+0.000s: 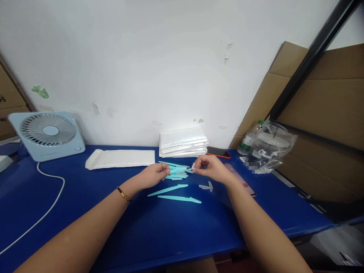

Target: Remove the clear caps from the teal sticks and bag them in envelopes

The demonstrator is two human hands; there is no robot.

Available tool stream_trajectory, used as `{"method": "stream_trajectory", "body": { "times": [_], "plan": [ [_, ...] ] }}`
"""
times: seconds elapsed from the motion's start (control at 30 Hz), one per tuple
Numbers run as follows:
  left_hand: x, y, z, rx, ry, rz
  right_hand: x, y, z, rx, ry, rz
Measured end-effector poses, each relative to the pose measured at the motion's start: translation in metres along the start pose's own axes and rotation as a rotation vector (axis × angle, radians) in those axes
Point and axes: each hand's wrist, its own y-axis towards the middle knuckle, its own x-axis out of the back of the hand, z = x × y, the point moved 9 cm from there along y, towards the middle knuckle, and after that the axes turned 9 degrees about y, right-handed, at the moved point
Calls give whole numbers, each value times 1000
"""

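Observation:
My left hand (159,173) is closed in a pinch on the handle of a turquoise eyebrow razor (179,170), which points to the right. At its blade end, my right hand (209,167) pinches a small clear blade cap (193,166); whether the cap touches the blade is too small to tell. Several more turquoise razors lie in a loose pile under and behind my hands. Closer to me, two razors lie apart on the table, an upper one (167,190) and a lower one (179,198). Two loose clear caps (209,186) rest below my right hand.
On the blue table (127,235) a white padded envelope (125,158) lies left of a stack of white packets (183,142). A light-blue fan (51,131) with its cable stands left. Two phones, a bottle (247,142) and a bagged cup (269,148) are at right.

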Motion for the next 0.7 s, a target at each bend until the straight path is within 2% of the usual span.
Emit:
{"method": "stream_trajectory", "body": {
  "times": [0.2, 0.33, 0.57, 0.7],
  "plan": [
    [3, 1, 0, -9, 14, -19, -1, 2, 13, 175, -169, -135],
    [3, 2, 6, 13, -22, -32, -2, -1, 27, 342, -337, -169],
    [-3, 0, 5, 48, -145, 37, -23, -5, 42, 515, -457, -84],
    [-11, 1, 6, 20, -115, 67, -40, -2, 39, 523, -492, -32]
  ]
}}
